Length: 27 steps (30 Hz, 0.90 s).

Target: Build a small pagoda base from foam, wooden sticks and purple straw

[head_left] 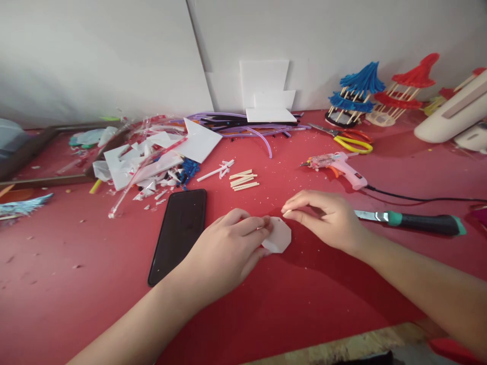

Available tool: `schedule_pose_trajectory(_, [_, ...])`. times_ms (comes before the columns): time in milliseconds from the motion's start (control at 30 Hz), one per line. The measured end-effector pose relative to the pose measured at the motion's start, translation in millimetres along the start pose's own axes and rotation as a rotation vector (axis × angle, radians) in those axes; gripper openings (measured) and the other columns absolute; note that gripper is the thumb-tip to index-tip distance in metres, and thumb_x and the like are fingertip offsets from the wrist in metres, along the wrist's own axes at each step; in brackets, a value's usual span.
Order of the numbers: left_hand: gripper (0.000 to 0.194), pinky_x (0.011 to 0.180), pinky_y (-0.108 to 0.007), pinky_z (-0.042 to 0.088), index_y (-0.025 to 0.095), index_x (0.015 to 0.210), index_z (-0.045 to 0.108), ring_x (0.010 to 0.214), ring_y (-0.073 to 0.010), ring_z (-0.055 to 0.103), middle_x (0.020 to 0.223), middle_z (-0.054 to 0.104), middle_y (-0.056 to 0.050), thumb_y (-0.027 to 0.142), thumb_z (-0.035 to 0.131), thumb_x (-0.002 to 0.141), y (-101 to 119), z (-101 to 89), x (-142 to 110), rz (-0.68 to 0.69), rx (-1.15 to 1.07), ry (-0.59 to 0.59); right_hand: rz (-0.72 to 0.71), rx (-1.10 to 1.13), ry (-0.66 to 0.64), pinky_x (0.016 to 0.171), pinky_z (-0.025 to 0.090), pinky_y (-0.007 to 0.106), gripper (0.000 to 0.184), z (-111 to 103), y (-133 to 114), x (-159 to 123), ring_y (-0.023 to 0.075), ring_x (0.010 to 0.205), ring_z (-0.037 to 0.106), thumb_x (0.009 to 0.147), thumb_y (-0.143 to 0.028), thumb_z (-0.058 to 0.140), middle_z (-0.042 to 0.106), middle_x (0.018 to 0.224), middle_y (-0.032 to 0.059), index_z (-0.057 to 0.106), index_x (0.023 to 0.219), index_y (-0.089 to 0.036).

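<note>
My left hand [232, 248] is closed on the left edge of a small white piece [280, 238] with cut-off corners, like foam board or card. Just beyond its upper right corner, my right hand [327, 218] pinches a short pale stick [287, 213] between thumb and forefinger; only its tip shows. Several short wooden sticks [244, 180] lie in a loose group on the red table, ahead of my hands. To the left of my left hand rests a black phone [178, 235]. A utility knife [422, 223] with a black and green handle lies behind my right wrist.
A pink glue gun [342, 167] trails a black cord to the right. Scissors [350, 141] lie behind it, near a blue model tower [352, 96] and a red one [405, 88]. White scraps [152, 157] and purple and black pipe cleaners [236, 121] spread along the back.
</note>
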<state>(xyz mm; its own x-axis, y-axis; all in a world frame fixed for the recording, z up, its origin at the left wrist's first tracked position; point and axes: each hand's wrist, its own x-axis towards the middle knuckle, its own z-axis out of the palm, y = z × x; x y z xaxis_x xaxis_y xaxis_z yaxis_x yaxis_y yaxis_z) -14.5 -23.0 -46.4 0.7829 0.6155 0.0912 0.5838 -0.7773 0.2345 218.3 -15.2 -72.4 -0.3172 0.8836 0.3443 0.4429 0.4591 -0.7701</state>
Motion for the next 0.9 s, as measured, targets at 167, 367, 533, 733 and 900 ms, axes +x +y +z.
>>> schedule_pose_trajectory(167, [0.034,0.085,-0.041,0.054,0.022,0.126,0.059,0.096,-0.0232,0.058,0.123,0.065,-0.004,0.029,0.049,0.094,-0.7,2.3,-2.3,-0.004,-0.004,-0.004,-0.031,-0.046,-0.188,0.074,0.056,0.026,0.014,-15.8,6.5,-2.1,0.0138,0.083,0.07,0.088,-0.021,0.06,0.075,0.093,-0.0001,0.072,0.095,-0.025])
schedule_pose_trajectory(367, [0.035,0.085,-0.041,0.054,0.02,0.127,0.058,0.096,-0.0234,0.058,0.123,0.065,-0.005,0.029,0.049,0.094,-2.0,3.6,-2.9,0.008,0.0,0.004,-0.092,-0.026,-0.241,0.072,0.055,0.026,0.01,-15.6,9.1,-0.9,0.0139,0.079,0.07,0.087,-0.024,0.063,0.075,0.088,-0.0005,0.072,0.091,-0.025])
schedule_pose_trajectory(533, [0.036,0.084,-0.042,0.055,0.019,0.127,0.058,0.095,-0.0239,0.058,0.122,0.066,-0.005,0.028,0.051,0.093,-1.6,4.0,-2.4,0.015,0.014,0.008,-0.101,-0.052,-0.229,0.07,0.054,0.025,0.009,-14.5,6.0,-0.8,0.0127,0.077,0.069,0.086,-0.021,0.064,0.075,0.086,-0.0007,0.072,0.09,-0.024])
schedule_pose_trajectory(733, [0.035,0.084,-0.041,0.054,0.02,0.126,0.059,0.094,-0.0239,0.057,0.123,0.066,-0.003,0.029,0.049,0.094,-1.9,4.2,-1.8,0.018,0.032,0.009,-0.103,-0.047,-0.24,0.071,0.053,0.024,0.009,-13.8,5.3,-1.6,0.0121,0.077,0.068,0.087,-0.021,0.063,0.075,0.086,0.0001,0.072,0.09,-0.022])
schedule_pose_trajectory(900, [0.036,0.085,-0.041,0.054,0.02,0.127,0.058,0.095,-0.0237,0.057,0.124,0.065,-0.002,0.03,0.048,0.095,-3.0,5.3,-1.4,0.017,0.037,0.002,-0.11,-0.056,-0.247,0.072,0.053,0.024,0.011,-13.5,5.2,-2.5,0.0119,0.079,0.068,0.088,-0.021,0.062,0.075,0.087,0.0003,0.072,0.092,-0.022])
